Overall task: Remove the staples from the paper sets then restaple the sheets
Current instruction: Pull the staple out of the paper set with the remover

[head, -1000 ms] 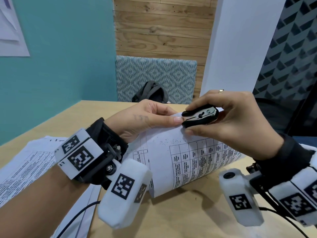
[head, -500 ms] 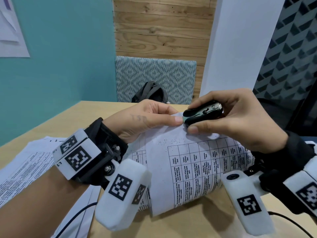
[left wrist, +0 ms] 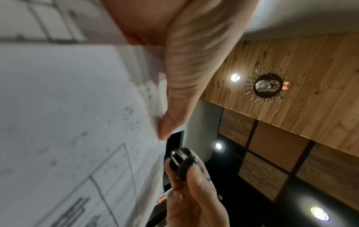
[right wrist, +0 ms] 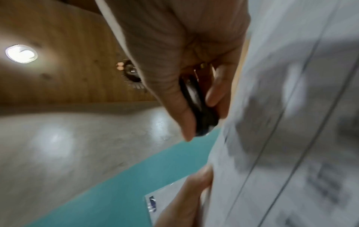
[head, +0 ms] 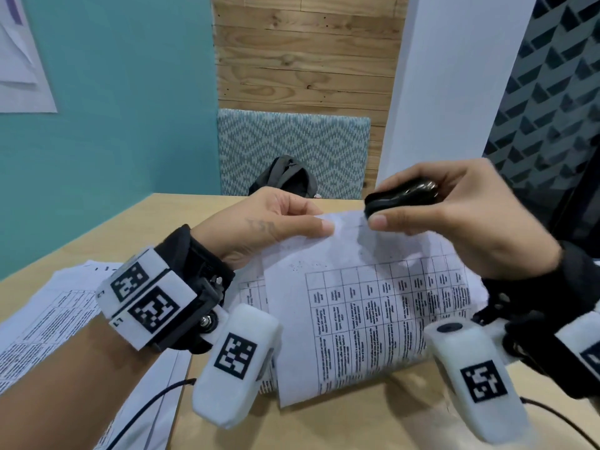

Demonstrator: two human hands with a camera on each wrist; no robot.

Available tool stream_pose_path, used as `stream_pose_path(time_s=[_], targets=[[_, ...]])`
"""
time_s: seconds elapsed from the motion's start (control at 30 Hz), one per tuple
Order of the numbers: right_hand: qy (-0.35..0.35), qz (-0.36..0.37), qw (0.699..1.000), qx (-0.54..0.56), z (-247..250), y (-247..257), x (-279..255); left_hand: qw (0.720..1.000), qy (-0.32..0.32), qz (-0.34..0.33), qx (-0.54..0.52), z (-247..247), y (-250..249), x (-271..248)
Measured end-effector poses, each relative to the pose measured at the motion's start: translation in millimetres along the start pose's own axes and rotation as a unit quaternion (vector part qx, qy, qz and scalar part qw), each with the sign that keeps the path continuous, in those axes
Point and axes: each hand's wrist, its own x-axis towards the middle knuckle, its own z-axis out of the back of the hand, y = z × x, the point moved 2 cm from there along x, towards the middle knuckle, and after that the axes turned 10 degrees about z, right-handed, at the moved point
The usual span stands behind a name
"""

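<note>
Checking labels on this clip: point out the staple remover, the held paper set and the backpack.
staple remover (head: 402,196), head view, its black body.
held paper set (head: 357,306), head view, printed table.
backpack (head: 285,177), head view, its top.

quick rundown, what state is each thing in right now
left hand: pinches the top edge of the paper set
paper set: lifted and curled, lower edge on the table
right hand: grips the black staple remover
black staple remover: squeezed closed, at the set's top corner, contact unclear
other sheets: flat on the table
backpack: beyond the table's far edge
</note>
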Motion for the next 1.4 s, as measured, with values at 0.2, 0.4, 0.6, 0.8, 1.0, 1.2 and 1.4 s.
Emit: stream_pose_path(time_s=[0.2, 0.4, 0.6, 0.8, 1.0, 1.2, 1.4], targets=[[0.098, 0.02, 0.98, -0.173, -1, 8, -5, 0.999, -0.02, 0.026, -0.034, 2, 0, 2], [0.167, -0.01, 0.958, -0.233, 8, 7, -8, 0.999, 0.017, 0.025, -0.02, 0, 0, 3], [0.152, 0.154, 0.929, -0.299, -1, 2, -9, 0.997, 0.064, 0.048, -0.021, -4, 6, 6], [0.152, 0.219, 0.912, -0.312, -3, -4, -9, 0.989, 0.104, 0.071, -0.074, -1, 10, 7], [0.144, 0.221, 0.916, -0.302, -3, -5, -8, 0.989, 0.122, 0.068, -0.059, -3, 11, 7], [0.145, 0.231, 0.914, -0.301, -3, -5, -8, 0.991, 0.116, 0.053, -0.039, -3, 13, 9], [0.157, 0.24, 0.91, -0.298, -3, -5, -8, 0.991, 0.118, 0.058, -0.041, -1, 14, 9]])
